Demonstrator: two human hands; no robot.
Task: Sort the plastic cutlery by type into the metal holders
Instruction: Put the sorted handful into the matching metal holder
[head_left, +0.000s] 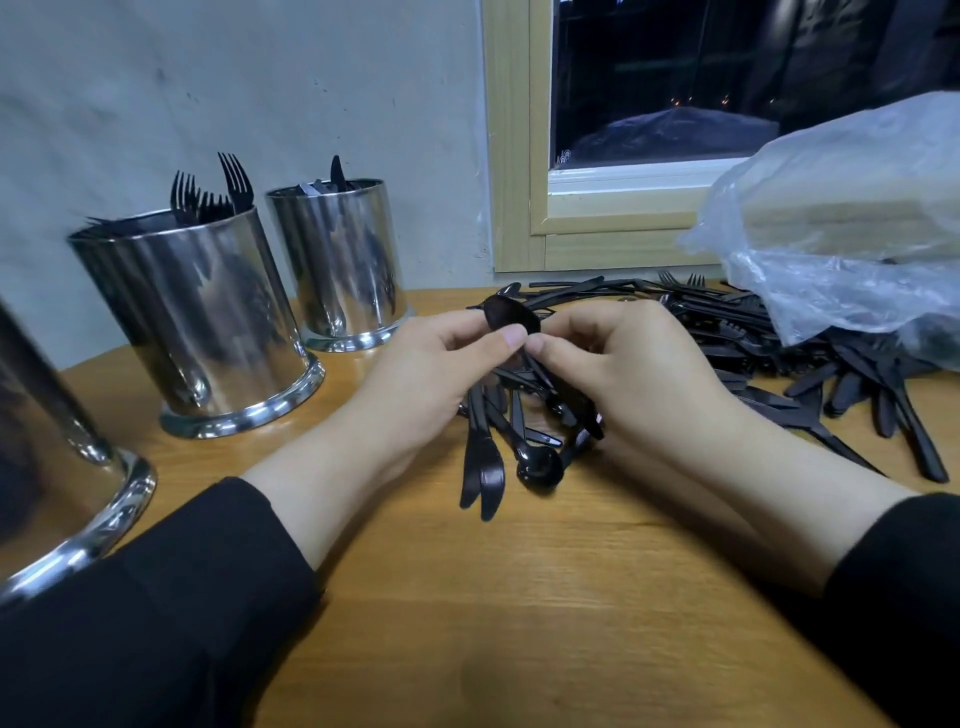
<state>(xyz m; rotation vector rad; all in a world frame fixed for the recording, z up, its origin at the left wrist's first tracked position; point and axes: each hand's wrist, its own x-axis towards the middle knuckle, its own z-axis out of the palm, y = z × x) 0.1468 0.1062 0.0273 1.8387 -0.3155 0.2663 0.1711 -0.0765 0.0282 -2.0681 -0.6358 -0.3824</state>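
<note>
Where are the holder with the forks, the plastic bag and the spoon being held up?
Fork holder (208, 322), head view, on its shiny side wall.
Plastic bag (852, 208), head view, on its crinkled upper surface.
Spoon (506, 314), head view, on its bowl.

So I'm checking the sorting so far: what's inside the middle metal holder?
Black fork heads stick up above the rim of the middle metal holder, tines upward. Their handles and anything lower inside are hidden by the steel wall, so the count cannot be told.
</note>
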